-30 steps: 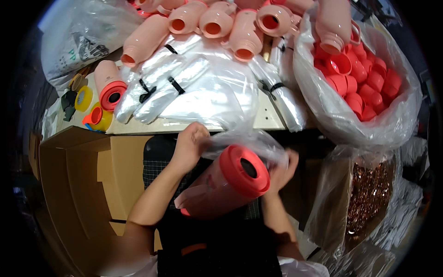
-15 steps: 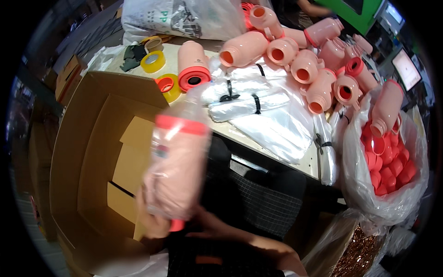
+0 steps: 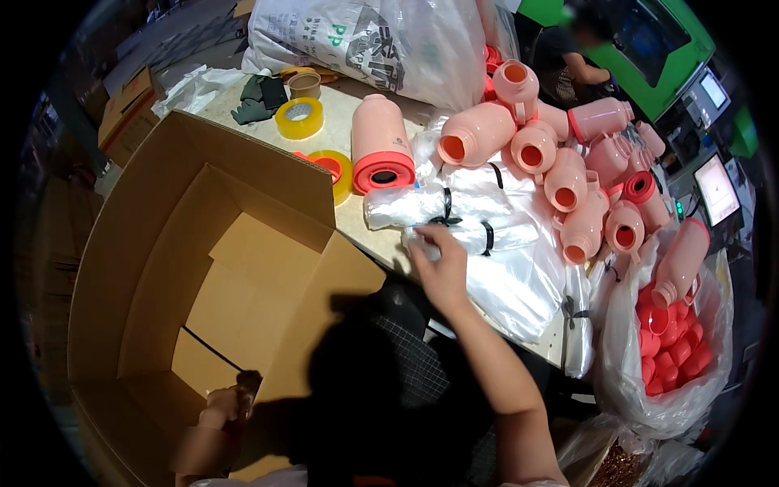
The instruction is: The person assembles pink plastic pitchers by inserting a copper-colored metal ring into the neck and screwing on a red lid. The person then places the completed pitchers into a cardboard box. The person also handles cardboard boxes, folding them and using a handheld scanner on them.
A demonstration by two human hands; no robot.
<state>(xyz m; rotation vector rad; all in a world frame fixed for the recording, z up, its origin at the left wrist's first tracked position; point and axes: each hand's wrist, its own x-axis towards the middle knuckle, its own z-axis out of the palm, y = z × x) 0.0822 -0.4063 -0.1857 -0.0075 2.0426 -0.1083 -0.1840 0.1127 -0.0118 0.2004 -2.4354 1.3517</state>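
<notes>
My right hand (image 3: pixel 443 272) reaches over the table edge, fingers bent and pinching the near end of a rolled bundle of clear plastic bags (image 3: pixel 466 237) tied with black. Down inside the open cardboard box (image 3: pixel 146 252), my left hand (image 3: pixel 227 403) is curled near the side closest to me; what it holds, if anything, is hidden. Behind the bundle, a pink bottle-shaped body (image 3: pixel 379 130) stands with its red ring end facing me. Beside it lie two rolls of yellow tape (image 3: pixel 299 118), the nearer one partly behind the box flap.
Several pink jug bodies (image 3: pixel 479 132) lie heaped at the back right. A plastic-lined container of red parts (image 3: pixel 673 349) stands at right. A large white sack (image 3: pixel 365 49) fills the back. A co-worker (image 3: pixel 572 61) is beside a green machine (image 3: pixel 682 57).
The bagged pink jug held before me has gone out of sight. My left hand has gone down into the box, and my right hand has moved up to the bag bundle.
</notes>
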